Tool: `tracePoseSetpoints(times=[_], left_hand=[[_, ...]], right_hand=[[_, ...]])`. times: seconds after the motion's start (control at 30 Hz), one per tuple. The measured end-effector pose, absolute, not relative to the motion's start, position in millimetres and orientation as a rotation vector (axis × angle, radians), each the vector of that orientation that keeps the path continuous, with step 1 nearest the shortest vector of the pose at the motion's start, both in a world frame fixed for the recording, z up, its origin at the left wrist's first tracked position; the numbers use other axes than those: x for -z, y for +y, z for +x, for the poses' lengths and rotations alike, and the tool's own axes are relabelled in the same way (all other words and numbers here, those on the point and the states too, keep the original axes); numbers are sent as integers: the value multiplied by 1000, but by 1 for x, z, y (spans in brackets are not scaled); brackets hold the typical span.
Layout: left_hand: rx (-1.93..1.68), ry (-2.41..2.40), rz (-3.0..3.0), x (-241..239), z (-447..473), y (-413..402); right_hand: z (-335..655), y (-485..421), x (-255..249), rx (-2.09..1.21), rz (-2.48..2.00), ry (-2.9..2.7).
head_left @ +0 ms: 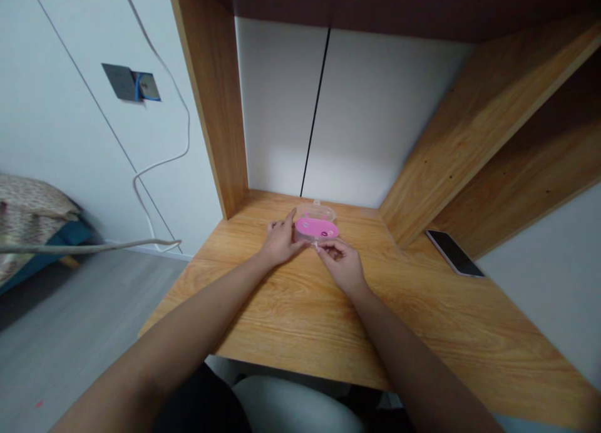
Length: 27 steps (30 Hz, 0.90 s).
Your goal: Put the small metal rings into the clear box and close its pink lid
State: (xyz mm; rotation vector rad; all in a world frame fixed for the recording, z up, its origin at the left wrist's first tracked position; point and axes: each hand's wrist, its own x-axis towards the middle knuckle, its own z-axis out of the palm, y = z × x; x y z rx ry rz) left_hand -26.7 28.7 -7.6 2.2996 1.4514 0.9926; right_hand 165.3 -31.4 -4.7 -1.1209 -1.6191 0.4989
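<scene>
A small oval case (315, 227) with a pink top face and clear sides sits near the back of the wooden desk. Its clear lid (323, 211) is tipped open towards the back wall. Around the left end of the case is my left hand (280, 240), thumb at the front and index finger along the far side. My right hand (342, 262) is closed in a pinch at the front edge of the case. What lies between those fingertips is too small to make out. Small dark marks show on the right part of the pink face.
A phone (454, 253) lies on the desk (291, 320) at the right, beside a slanting wooden panel (451, 145). Another wooden panel (206, 101) stands at the left. A white cable (162, 163) hangs along the wall. Below the desk edge is a pale seat (291, 405).
</scene>
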Motion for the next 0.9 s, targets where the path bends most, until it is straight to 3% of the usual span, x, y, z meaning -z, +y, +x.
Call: tracePoseSetpoints(times=[0.37,0.9], left_hand=[[-964,1203,2460,-5,-35,7],[-979,1123,2481,-1,-36,10]], right_hand=[[178,-32,-6,10,-1215,-1681],[180,-32,-5,63,-1281,-1744]])
